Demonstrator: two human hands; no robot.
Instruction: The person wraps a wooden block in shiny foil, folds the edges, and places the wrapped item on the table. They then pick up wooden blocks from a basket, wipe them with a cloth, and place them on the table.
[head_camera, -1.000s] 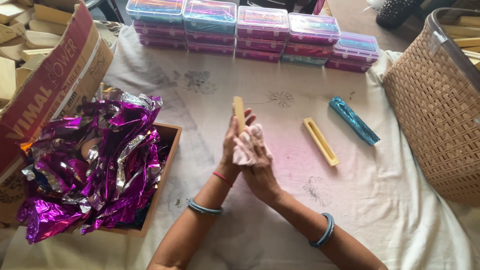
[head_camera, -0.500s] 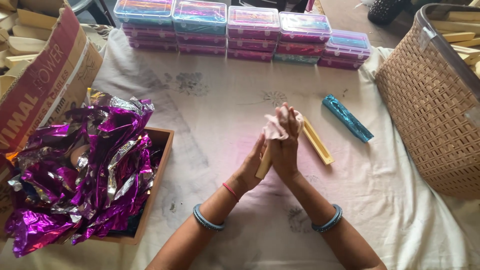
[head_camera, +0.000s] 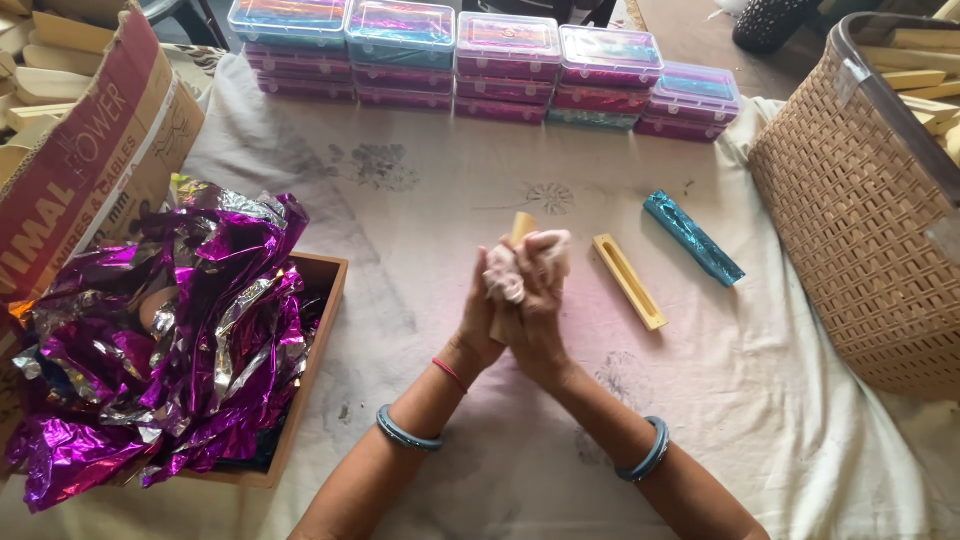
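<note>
A pale cloth-covered work surface (head_camera: 420, 240) fills the view. Big woven basket (head_camera: 860, 230) at the right, a cardboard box (head_camera: 90, 160) at the left, and a wooden tray (head_camera: 318, 330) heaped with crumpled purple foil (head_camera: 170, 330). Stacked clear plastic boxes (head_camera: 490, 60) line the far edge. Centre stage: the left hand (head_camera: 480, 315) grips an upright wooden stick (head_camera: 522, 226), the right hand (head_camera: 535, 320) closed around a pinkish rag (head_camera: 520, 265) pressed against it. Just beside them lie a grooved wooden piece (head_camera: 628, 281) and a blue foil-wrapped stick (head_camera: 692, 238).
</note>
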